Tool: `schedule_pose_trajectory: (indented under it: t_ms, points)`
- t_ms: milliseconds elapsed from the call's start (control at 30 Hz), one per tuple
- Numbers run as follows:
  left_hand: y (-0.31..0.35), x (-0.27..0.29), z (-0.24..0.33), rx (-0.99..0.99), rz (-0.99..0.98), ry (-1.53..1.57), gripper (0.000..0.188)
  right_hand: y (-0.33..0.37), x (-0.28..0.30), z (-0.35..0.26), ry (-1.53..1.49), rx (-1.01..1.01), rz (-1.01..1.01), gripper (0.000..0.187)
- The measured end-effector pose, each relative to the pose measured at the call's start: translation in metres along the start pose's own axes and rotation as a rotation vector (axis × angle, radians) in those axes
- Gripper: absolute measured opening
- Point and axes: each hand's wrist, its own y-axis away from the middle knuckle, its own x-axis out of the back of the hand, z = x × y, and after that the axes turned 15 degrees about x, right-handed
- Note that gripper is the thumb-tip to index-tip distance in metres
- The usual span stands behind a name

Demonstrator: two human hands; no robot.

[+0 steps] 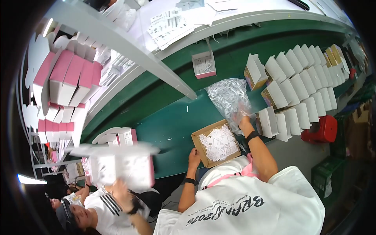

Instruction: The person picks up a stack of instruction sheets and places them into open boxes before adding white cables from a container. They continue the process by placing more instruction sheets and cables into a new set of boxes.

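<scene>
My left hand (194, 158) grips the near left corner of an open brown cardboard box (200, 145) filled with small white printed slips. The box lies on a green conveyor belt (168, 125) in front of me. My right hand (243, 117), with a black band on its wrist, clutches the near end of a crumpled clear plastic bag (227, 96) that holds small white pieces. The bag lies just beyond and to the right of the cardboard box. Plastic partly covers my right fingers, which look blurred.
Rows of open white cartons (301, 78) line the belt on the right. One small pink-edged tray (204, 64) sits further up the belt. On my left a co-worker (113, 199) holds up a blurred white and pink box (121, 164). Pink and white cartons (70, 78) are stacked at the left. A red stool (323, 129) stands at the right.
</scene>
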Motion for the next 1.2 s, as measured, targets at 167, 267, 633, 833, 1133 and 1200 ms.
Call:
schedule_pose_trajectory:
  t_ms: [167,267,633,833,1133,1200]
  points:
    - [-0.017,-0.034,0.023,-0.04,-0.102,-0.106,0.024,-0.123,0.068,0.016,0.344,0.578,-0.2,0.069]
    - [-0.012,-0.015,-0.001,0.001,0.003,-0.114,0.028,-0.068,0.038,0.011,1.184,1.241,-0.34,0.064]
    - [-0.007,-0.017,0.031,0.063,-0.045,0.032,0.034,-0.069,0.021,-0.027,1.435,0.394,-0.478,0.061]
    - [-0.029,0.031,0.079,-0.401,0.704,-0.213,0.037,-0.079,0.048,-0.013,1.05,0.353,-0.369,0.049]
    - [-0.121,0.102,0.126,-0.067,0.701,-0.627,0.033,-0.104,0.076,0.01,-0.055,0.176,-0.09,0.034]
    - [-0.14,0.113,0.138,-0.133,0.756,-0.626,0.031,-0.105,0.084,0.008,0.069,0.208,-0.088,0.036]
